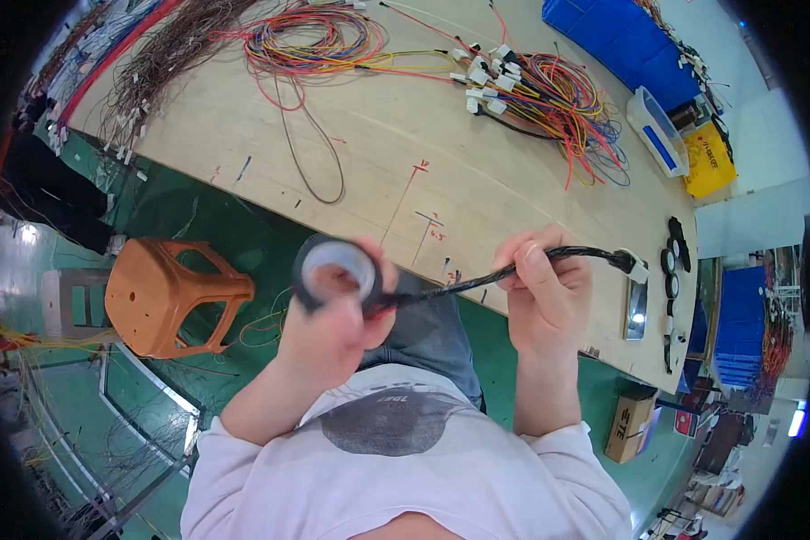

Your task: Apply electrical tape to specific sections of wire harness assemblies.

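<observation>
Black wire bundle (477, 281), head view: stretched between both hands above the plywood bench (513, 180) edge. Left hand (333, 328) pinches a black tape roll (337, 270) against its near end; right hand (549, 288) fingers closed round its middle. Likely light, limp, taped surface grippy; best held close beside the wrap point.

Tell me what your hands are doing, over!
Left hand grips tape roll. Right hand holds black cable bundle. Nothing in the way.
</observation>
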A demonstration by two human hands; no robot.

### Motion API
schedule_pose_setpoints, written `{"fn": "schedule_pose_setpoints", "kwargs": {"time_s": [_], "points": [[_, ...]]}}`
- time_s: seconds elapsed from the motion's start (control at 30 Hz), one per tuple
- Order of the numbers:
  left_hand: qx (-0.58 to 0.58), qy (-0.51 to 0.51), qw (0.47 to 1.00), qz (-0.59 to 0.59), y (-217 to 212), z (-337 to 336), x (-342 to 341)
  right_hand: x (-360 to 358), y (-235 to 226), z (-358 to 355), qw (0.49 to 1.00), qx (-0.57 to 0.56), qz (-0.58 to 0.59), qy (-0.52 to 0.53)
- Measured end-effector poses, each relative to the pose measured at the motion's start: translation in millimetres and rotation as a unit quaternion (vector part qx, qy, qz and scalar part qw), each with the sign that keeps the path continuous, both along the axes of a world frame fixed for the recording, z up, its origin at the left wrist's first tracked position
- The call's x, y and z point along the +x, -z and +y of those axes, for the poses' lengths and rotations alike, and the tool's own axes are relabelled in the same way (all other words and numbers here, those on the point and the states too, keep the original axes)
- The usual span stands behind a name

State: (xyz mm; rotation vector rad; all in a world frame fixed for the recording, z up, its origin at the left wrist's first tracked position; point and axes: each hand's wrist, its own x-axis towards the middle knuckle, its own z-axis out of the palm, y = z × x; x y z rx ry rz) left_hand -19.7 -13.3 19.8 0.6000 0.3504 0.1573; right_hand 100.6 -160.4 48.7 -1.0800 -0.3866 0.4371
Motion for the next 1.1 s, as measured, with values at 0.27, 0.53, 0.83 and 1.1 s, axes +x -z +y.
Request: {"fn": "schedule_pose_setpoints", "kwargs": {"time_s": [0.27,0.53,0.83,1.1], "points": [[0.453,-0.004,0.891,-0.021,11,-13,4,-6,-11,3,0.997,-0.011,-0.076,0.019],[0.012,0.2,0.978,0.063,-2,0,18,-2,0,3,0.995,-0.021,-0.094,-0.009],[0.278,0.058,0.948,-0.141,2,1,-9,-2,0,13,0.995,-0.087,-0.031,0.029],[0.501,-0.064,0.863,0.009,19,7,-34,-41,17,33,0.952,-0.243,-0.157,-0.104]]}}
